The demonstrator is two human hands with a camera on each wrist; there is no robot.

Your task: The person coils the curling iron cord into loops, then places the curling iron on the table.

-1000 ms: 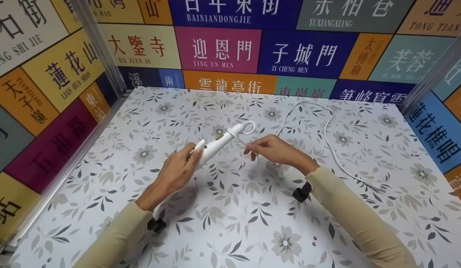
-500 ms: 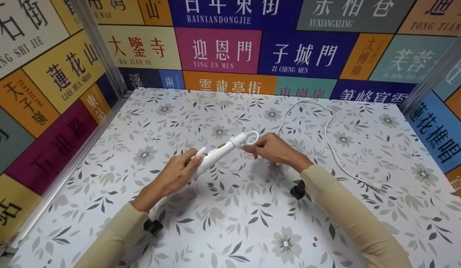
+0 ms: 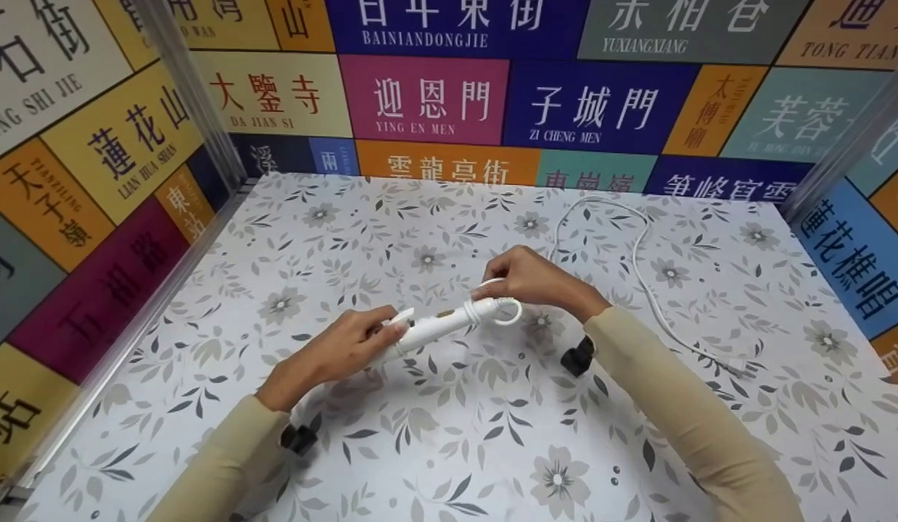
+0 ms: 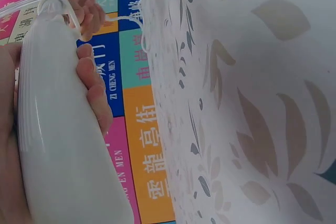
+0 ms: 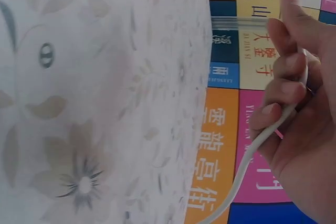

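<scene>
My left hand (image 3: 340,348) grips a white curling iron (image 3: 438,329) above the table, with the thumb near its raised lever. In the left wrist view, the white body of the iron (image 4: 68,129) fills the palm and the fingertips curl round its side. A white cord (image 3: 480,313) loops out of the handle's end and lies wound round the handle there. My right hand (image 3: 532,279) pinches the cord just above that end. Through the curled fingers of my right hand (image 5: 294,93), the cord (image 5: 244,163) runs on downward in the right wrist view.
The rest of the cord (image 3: 648,293) curves over the flower-patterned table (image 3: 449,449) to a plug (image 3: 738,366) at the right. Panels with street names (image 3: 427,101) stand behind and at both sides. A black wrist camera (image 3: 578,357) hangs under the right sleeve.
The iron's cord end has swung down and to the right, so the iron lies flatter. My right hand has carried the cord from below the handle to above it.
</scene>
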